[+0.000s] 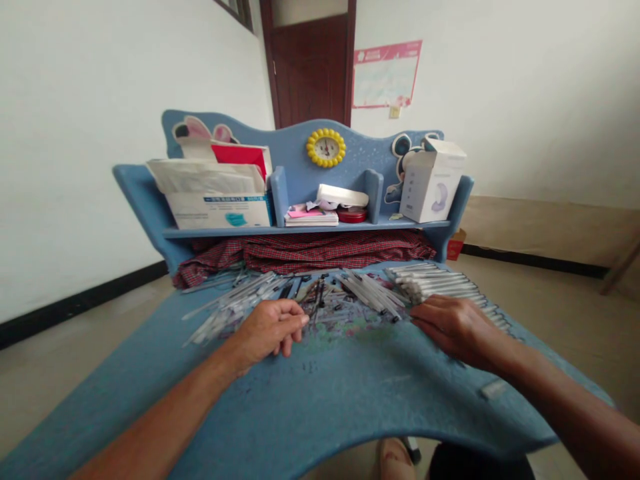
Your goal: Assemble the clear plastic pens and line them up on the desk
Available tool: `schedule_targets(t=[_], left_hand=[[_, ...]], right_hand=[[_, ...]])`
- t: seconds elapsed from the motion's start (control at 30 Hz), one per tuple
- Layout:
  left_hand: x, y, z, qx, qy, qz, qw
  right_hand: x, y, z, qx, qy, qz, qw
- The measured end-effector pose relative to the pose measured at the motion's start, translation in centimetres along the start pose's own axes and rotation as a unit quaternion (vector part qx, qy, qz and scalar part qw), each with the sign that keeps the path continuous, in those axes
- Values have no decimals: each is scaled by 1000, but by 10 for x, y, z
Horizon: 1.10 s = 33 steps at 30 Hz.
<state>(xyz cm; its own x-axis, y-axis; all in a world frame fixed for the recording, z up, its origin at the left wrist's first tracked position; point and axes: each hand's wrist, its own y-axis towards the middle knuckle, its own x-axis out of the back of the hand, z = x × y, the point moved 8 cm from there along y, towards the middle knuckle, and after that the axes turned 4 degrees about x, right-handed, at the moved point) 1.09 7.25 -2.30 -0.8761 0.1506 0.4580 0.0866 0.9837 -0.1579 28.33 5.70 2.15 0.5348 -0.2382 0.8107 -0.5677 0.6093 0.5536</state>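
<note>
My left hand [276, 325] is over the middle of the blue desk, thumb and forefinger pinched together. Whatever is between those fingertips is too small to make out. Dark pen refills and small black caps [320, 293] lie just beyond it, and a loose pile of clear pen tubes [240, 300] is to its left. My right hand [453, 325] rests against the near left end of a neat stack of white pens [435, 280], fingers closed and pointing inward. Its fingertips are partly hidden. Between the hands lies a bundle of clear tubes [370, 293].
The blue desk [320, 393] has a curved front edge. A checked cloth [310, 253] lies under the shelf. On the shelf stand a mask box [220, 210], papers [310, 219], a red round tin [352, 215] and a white carton [433, 183]. A small pale piece [494, 389] lies front right.
</note>
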Motion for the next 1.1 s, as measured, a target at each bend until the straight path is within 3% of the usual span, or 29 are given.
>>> schedule_targets(t=[0.03,0.1,0.23,0.33,0.43,0.5,0.6,0.7,0.83,1.1], left_hand=[[1,0,0,-1,3,-2,1000],[2,1,0,0,7,-6,1000],[0,4,2,-5,15,-1,1000],[-1,7,6,1,34,9,999],[-2,10,10,7,49,16,999],[-2,11,11,8,55,19,998],[-4,11,11,11,63,26,998],[-7,11,12,19,68,35,997],[-9,11,12,26,73,35,996],[-10,11,10,21,82,31,996]], right_hand=[[-5,4,3,19,-25,9,999],[1,6,-5,13,-70,-57,996],[23,-17,-49,-84,-110,-196,971],[35,-33,-68,-135,-131,-199,962],[45,-42,-62,-117,-154,-134,972],[47,-53,-62,-144,-152,-46,977],[40,-82,-68,-189,-167,114,961],[32,-115,-74,-207,-193,214,935],[20,-132,-73,-192,-190,256,928],[13,-118,-73,-193,-219,285,913]])
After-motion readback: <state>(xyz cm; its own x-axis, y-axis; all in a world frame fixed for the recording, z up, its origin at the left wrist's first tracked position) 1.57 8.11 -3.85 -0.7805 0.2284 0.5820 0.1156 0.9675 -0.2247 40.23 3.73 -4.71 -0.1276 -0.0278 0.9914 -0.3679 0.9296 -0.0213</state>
